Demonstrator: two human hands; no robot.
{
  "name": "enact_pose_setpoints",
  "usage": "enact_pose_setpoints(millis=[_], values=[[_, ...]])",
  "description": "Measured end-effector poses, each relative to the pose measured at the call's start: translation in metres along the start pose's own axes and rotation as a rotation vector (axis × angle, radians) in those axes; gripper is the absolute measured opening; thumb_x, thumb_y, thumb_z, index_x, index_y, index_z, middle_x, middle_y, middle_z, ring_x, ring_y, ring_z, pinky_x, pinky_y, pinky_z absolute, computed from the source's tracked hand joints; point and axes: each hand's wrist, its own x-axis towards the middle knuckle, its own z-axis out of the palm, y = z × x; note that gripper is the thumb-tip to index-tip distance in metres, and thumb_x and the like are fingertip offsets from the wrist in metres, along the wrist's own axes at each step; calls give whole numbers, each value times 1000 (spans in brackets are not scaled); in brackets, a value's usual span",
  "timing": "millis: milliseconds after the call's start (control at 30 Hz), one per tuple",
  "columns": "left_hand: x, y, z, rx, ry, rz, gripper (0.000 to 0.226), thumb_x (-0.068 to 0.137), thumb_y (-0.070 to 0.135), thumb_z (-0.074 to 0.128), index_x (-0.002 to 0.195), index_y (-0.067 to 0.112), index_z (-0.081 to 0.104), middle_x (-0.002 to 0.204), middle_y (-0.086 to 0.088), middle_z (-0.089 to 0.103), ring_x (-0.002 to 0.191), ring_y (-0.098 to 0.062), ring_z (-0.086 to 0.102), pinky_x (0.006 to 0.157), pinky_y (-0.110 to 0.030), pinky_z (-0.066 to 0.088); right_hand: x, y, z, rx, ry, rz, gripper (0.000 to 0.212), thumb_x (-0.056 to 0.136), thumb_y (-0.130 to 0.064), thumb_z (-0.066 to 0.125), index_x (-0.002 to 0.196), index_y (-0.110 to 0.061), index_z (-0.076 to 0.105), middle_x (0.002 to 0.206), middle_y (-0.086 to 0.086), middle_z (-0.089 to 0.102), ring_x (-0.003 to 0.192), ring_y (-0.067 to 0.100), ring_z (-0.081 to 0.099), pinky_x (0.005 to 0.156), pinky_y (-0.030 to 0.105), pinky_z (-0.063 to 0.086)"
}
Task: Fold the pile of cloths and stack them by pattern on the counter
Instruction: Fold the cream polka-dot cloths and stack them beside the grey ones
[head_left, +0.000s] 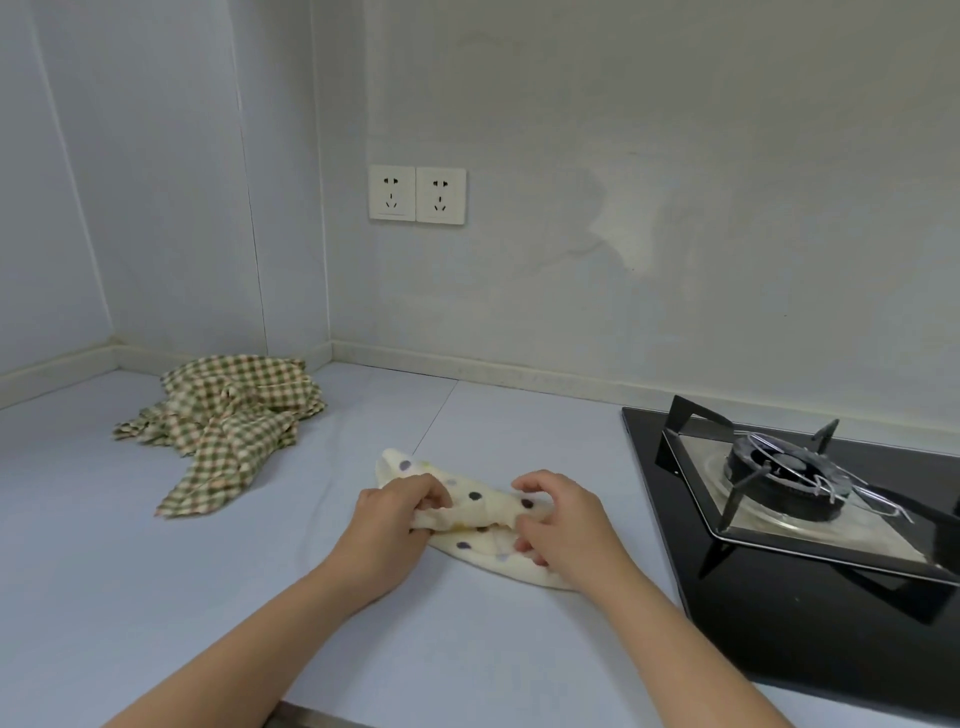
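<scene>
A cream cloth with dark and pale dots lies bunched on the pale counter in the middle of the view. My left hand grips its left end, fingers curled round a fold. My right hand pinches the right end, thumb above and fingers below the fabric. A crumpled pile of green-and-cream checked cloths sits at the back left of the counter, apart from both hands.
A black glass gas hob with a burner and metal pan support fills the right side, close to my right hand. Two wall sockets sit above the counter. Walls close off the back and left.
</scene>
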Motion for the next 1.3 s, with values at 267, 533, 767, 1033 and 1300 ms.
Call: enact_pose_setpoints(millis=[267,533,767,1033,1300], values=[[-2,-19,-3,90,63,211,66,48,-18,39,65,46,34,77,16,52,75,-4,53,69,-25,40,4,5,0,-538,111,-51,23,92,-37,50,79,-23,62,76,-9,61,74,16,58,65,32,47],[-4,-24,-15,80,137,69,59,63,-17,40,76,41,42,84,6,67,77,-17,61,67,-39,51,7,12,-25,289,466,126,16,96,-8,42,99,-12,58,96,3,63,53,17,65,49,23,52],[-8,-11,-17,213,-30,299,43,64,0,59,93,30,71,103,19,57,92,-2,53,74,-15,39,8,13,-15,-41,429,-123,29,88,-1,48,95,-27,60,104,-10,58,76,3,57,72,26,50],[-10,-12,-21,160,118,55,49,73,4,47,115,21,66,114,9,65,100,-16,61,82,-30,49,-4,5,-5,-291,-106,-155,24,91,-45,52,104,-32,67,96,-21,66,104,4,57,95,26,44],[-10,-8,-23,5,-52,17,29,75,20,42,94,18,65,74,2,65,71,-19,57,69,-39,49,-17,-9,-10,-516,-317,-196,72,78,-51,64,143,-46,32,136,-31,34,128,-1,35,108,24,26]])
